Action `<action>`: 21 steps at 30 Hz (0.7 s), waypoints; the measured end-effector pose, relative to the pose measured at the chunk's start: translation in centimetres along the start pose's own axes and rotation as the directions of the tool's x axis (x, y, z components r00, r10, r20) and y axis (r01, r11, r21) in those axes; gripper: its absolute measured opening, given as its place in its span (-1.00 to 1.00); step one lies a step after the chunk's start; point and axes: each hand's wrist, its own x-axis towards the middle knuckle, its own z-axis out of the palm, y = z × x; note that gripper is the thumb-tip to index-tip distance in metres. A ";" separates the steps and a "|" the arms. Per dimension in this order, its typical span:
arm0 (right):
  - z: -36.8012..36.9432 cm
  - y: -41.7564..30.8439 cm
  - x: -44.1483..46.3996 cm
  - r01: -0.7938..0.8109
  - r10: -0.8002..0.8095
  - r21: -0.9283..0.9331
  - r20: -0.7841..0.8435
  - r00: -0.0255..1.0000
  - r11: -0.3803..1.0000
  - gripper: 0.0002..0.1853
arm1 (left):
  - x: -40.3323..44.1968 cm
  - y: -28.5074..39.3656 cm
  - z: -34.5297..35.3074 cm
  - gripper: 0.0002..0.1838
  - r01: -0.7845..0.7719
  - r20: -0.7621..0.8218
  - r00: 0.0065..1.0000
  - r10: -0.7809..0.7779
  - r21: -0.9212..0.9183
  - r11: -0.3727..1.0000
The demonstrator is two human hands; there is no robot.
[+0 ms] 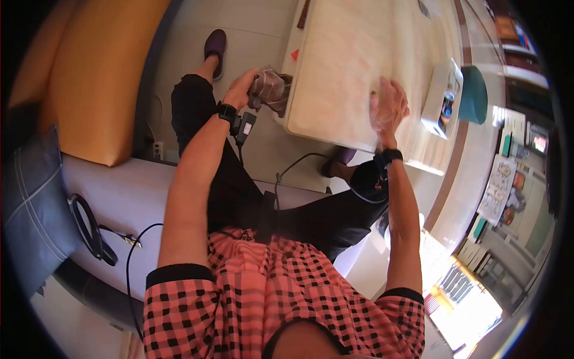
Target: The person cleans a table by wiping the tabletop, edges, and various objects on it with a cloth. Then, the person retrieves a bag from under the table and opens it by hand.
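Note:
My left hand (241, 90) is closed round a crumpled, see-through plastic bag (270, 88) with something brown inside, beside the left edge of the pale table (335, 72). On the right part of the tabletop lies my right hand (390, 110), its fingers apart and nothing held in it. A white box (441, 99) with small items in it stands just to the right of that hand. Both wrists carry black bands, and a black device (246, 124) on a cable hangs below my left hand.
An orange-yellow padded seat (101, 78) is at the left, with a dark cushion (36, 203) and a black strap (89, 230) below it. A teal object (473, 96) stands beyond the white box. Cables cross near my legs.

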 end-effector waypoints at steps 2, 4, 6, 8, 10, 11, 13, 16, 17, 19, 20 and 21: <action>0.0 -0.2 0.1 0.006 -0.006 0.000 -0.002 1.000 1.000 -0.48 | -3.2 2.6 1.5 -0.62 0.043 0.145 0.988 -0.048 0.035 0.998; -0.1 -0.4 0.1 0.038 -0.038 0.004 -0.010 0.999 0.999 -0.49 | -8.2 5.3 3.2 -0.61 0.040 0.303 0.946 -0.116 0.246 0.968; -0.2 -0.6 0.1 0.046 -0.046 0.009 0.004 0.999 0.999 -0.48 | -7.8 4.3 4.3 -0.65 0.089 0.333 0.934 -0.126 0.124 0.988; -0.3 -0.8 0.3 0.052 -0.052 0.008 0.014 0.999 0.999 -0.46 | -5.6 3.8 4.0 -0.68 0.054 0.454 0.887 -0.081 0.073 0.996; -0.4 -1.1 0.6 0.055 -0.055 0.006 0.016 0.998 0.998 -0.44 | -2.8 3.2 3.6 -0.69 -0.061 0.644 0.765 -0.002 0.076 0.995; -0.4 -1.2 0.6 0.054 -0.054 0.004 0.020 0.998 0.999 -0.43 | -1.5 3.4 3.9 -0.70 -0.085 0.556 0.831 -0.031 0.180 0.980; -0.5 -1.5 0.8 0.042 -0.042 0.007 0.043 0.998 0.999 -0.41 | 0.0 4.6 5.3 -0.70 -0.083 0.349 0.935 -0.064 0.390 0.917; -0.4 -1.7 1.1 0.031 -0.032 0.026 0.059 0.998 0.999 -0.39 | 2.1 8.0 6.6 -0.68 -0.138 0.424 0.903 0.061 0.155 0.978; -0.4 -1.7 1.2 0.029 -0.031 0.032 0.061 0.998 0.999 -0.39 | 4.6 8.5 7.8 -0.71 -0.232 0.261 0.953 0.156 0.294 0.927; -0.2 -1.4 1.2 0.026 -0.028 0.029 0.072 0.997 0.999 -0.39 | 11.2 10.4 8.9 -0.72 -0.453 0.208 0.891 0.403 0.465 0.761; -0.2 -1.3 1.2 0.024 -0.026 0.027 0.080 0.996 0.999 -0.39 | 13.9 12.3 9.6 -0.74 -0.497 0.206 0.868 0.452 0.331 0.802; -0.1 -1.2 1.2 0.022 -0.024 0.027 0.084 0.996 0.999 -0.38 | 16.7 14.2 10.4 -0.76 -0.535 0.202 0.842 0.500 0.191 0.823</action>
